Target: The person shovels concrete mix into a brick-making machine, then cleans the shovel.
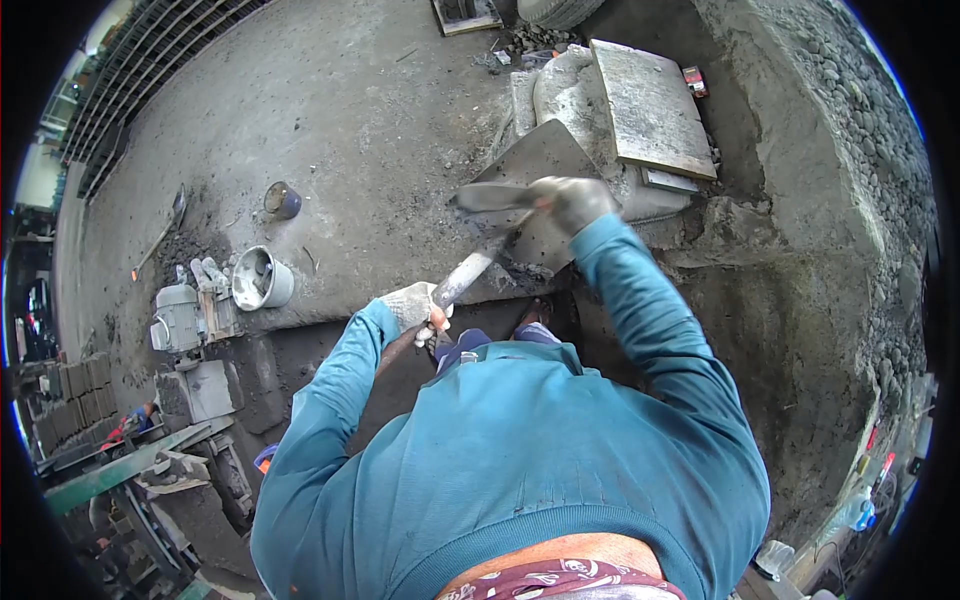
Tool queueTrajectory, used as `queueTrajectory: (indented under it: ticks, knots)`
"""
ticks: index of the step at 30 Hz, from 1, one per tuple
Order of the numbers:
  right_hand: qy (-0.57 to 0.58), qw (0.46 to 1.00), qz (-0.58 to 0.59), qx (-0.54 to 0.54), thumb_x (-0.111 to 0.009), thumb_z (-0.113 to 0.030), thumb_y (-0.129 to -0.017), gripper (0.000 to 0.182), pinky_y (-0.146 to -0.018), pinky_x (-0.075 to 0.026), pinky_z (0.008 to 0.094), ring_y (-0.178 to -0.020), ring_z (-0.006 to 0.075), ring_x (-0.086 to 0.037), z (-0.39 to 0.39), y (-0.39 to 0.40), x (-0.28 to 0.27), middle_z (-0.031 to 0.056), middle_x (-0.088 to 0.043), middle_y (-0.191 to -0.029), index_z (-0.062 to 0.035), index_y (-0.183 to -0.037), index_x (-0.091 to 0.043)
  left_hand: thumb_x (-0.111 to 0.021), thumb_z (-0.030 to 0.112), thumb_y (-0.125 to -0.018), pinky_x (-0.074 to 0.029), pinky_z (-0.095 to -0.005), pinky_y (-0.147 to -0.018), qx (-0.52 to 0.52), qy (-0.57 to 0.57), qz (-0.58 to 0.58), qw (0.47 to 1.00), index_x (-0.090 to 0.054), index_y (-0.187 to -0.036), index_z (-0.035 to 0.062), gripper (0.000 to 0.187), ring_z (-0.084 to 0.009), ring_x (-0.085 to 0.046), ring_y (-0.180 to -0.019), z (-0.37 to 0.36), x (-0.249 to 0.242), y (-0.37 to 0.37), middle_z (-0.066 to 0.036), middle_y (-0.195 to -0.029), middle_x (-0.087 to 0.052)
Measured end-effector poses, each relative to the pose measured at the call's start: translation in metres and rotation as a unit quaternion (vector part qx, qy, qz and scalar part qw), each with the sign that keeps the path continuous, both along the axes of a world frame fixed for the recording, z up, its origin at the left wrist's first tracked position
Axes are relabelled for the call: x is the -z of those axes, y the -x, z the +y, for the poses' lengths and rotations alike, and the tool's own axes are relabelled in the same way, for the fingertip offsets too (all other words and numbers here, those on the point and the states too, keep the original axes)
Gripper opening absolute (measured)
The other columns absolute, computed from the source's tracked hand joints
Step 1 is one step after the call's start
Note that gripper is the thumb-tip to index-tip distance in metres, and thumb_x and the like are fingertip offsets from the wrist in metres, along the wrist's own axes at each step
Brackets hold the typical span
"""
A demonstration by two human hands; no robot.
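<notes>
My left hand point(412, 308), in a pale worn glove, is closed round the wooden handle point(470, 272) of a shovel. The shovel's broad metal blade point(540, 158) lies beyond it, tilted up to the right. My right hand point(580, 203), in a grey glove and slightly blurred, grips a trowel by its handle. The trowel's blade point(493, 196) points left, above the shovel, and overlaps the near part of the shovel blade in view. Whether the two metal surfaces touch cannot be made out.
A white bucket point(263, 278) and a small dark container point(283, 201) stand at the left, near a motor point(176, 318). A wooden board point(652, 108) rests on a sack at the upper right. A ledge edge point(340, 317) runs before my body.
</notes>
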State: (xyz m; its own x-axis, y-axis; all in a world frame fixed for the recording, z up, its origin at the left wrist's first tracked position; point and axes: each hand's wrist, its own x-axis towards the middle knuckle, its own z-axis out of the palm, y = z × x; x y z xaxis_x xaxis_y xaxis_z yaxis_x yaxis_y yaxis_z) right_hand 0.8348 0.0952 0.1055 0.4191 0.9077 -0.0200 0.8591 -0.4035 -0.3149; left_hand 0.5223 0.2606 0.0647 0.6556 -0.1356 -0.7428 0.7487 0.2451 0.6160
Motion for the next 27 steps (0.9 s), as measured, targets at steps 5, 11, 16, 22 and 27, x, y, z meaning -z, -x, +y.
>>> queueTrajectory:
  ticks: [5, 11, 16, 22, 27]
  knots:
    - [0.010, 0.998, 0.048, 0.026, -0.050, -0.027, -0.100, 0.023, -0.081, -0.056, 0.0389, -0.090, 0.0252, -0.071, -0.012, -0.012, -0.004, 0.0095, -0.072, -0.100, -0.0308, -0.114, -0.067, -0.074, 0.003, -0.065, -0.049, -0.0386, -0.040, 0.013, -0.065, 0.016, 0.998, -0.056, -0.092, 0.0009, 0.032, -0.0196, -0.056, -0.047, 0.008, 0.004, 0.004, -0.010, -0.068, -0.058]
    - [0.112, 0.986, 0.118, 0.020, -0.059, -0.031, -0.096, 0.021, -0.083, -0.056, 0.0379, -0.094, 0.0260, -0.071, -0.008, -0.037, 0.029, 0.0071, -0.073, -0.102, -0.0281, -0.114, -0.070, -0.073, 0.001, -0.068, -0.042, -0.0361, -0.038, 0.017, -0.140, -0.013, 0.990, -0.057, -0.092, 0.0009, 0.029, -0.0180, -0.052, -0.047, 0.018, 0.007, 0.012, -0.007, -0.070, -0.056]
    - [0.140, 0.987, 0.073, 0.017, -0.066, -0.024, -0.091, 0.023, -0.080, -0.056, 0.0401, -0.096, 0.0277, -0.070, 0.002, 0.043, -0.012, 0.0127, -0.072, -0.102, -0.0193, -0.113, -0.070, -0.074, 0.002, -0.069, -0.042, -0.0344, -0.040, 0.049, -0.202, -0.036, 0.977, -0.058, -0.089, 0.0010, 0.027, -0.0173, -0.054, -0.050, 0.024, 0.008, 0.014, -0.007, -0.070, -0.056]
    - [-0.024, 0.986, 0.136, 0.094, -0.069, -0.027, -0.088, 0.019, -0.083, -0.054, 0.0365, -0.098, 0.0301, -0.069, -0.032, 0.032, 0.056, 0.0121, -0.071, -0.103, -0.0206, -0.106, -0.071, -0.075, 0.004, -0.066, -0.047, -0.0362, -0.043, -0.004, -0.112, -0.019, 0.994, -0.058, -0.090, 0.0021, 0.029, -0.0181, -0.057, -0.053, 0.036, -0.007, 0.020, -0.007, -0.070, -0.059]
    - [-0.107, 0.980, 0.058, 0.157, -0.061, -0.028, -0.093, 0.013, -0.076, -0.055, 0.0388, -0.088, 0.0292, -0.069, -0.028, 0.052, 0.060, 0.0090, -0.072, -0.095, -0.0169, -0.098, -0.067, -0.073, 0.005, -0.069, -0.051, -0.0371, -0.041, -0.062, -0.010, -0.044, 0.997, -0.055, -0.095, 0.0015, 0.032, -0.0188, -0.056, -0.045, 0.042, 0.002, 0.019, -0.008, -0.065, -0.058]
